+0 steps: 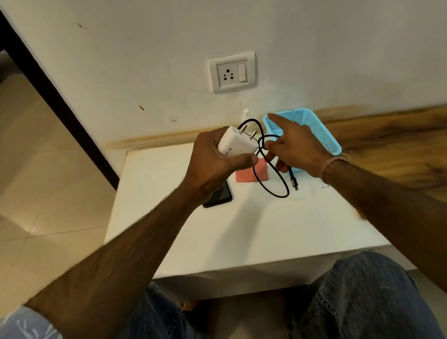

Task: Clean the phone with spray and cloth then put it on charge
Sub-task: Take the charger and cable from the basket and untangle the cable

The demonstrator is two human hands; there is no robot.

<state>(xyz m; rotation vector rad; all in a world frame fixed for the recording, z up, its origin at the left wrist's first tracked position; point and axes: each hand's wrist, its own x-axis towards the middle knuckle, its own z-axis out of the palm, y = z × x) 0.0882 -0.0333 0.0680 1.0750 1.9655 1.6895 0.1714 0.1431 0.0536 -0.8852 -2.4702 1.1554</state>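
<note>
My left hand (215,161) grips a white charger plug (237,144), its two pins pointing up and to the right. A black cable (271,180) loops down from the plug, and its connector end hangs over the table. My right hand (294,148) pinches that cable near the plug, index finger stretched toward the wall. The black phone (220,195) lies flat on the white table (240,236), partly hidden under my left wrist. A pink cloth (251,174) lies folded behind the cable. A white spray bottle top (245,114) shows by the wall.
A white wall socket with a switch (233,73) sits above the table. A light blue mesh basket (314,130) stands at the back right, behind my right hand. A wooden surface (415,153) adjoins the table on the right. My knees are below the table's front edge.
</note>
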